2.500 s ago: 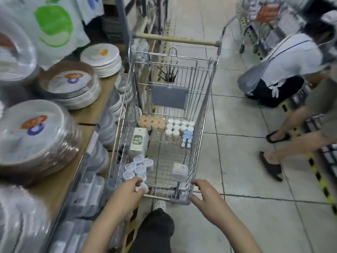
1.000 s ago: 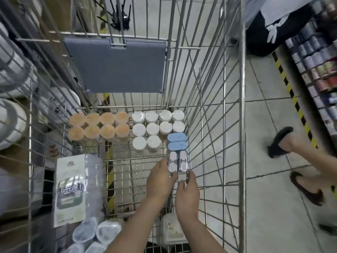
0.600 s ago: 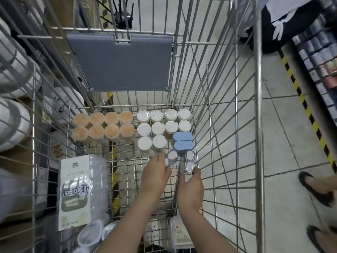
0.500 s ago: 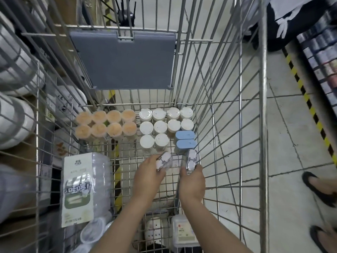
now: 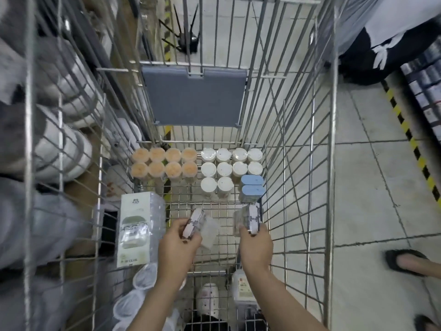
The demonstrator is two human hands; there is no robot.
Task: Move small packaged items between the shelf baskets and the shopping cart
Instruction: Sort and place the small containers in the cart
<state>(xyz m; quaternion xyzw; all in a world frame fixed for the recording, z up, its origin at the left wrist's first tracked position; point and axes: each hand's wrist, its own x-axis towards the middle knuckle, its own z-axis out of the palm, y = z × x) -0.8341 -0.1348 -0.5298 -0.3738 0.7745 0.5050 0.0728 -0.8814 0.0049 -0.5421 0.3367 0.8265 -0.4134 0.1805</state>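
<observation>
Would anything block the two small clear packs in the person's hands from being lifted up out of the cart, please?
Nothing visible does. The left hand holds one clear pack and the right hand holds the other clear pack, both above the cart floor, and no item or wire shows between them and the camera above.

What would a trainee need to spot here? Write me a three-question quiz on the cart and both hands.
1. True or false: the left hand and the right hand each hold a clear packet.
2. How many orange-topped jars stand at the far end of the cart? A) six B) eight C) ten
3. Fill in: the two blue-lidded boxes stand against the cart's ____ side wall.

Key:
1. True: the left hand holds a tilted clear packet, the right hand an upright clear packet.
2. B, two rows of four.
3. Right, beside the white-lidded jars.
</observation>
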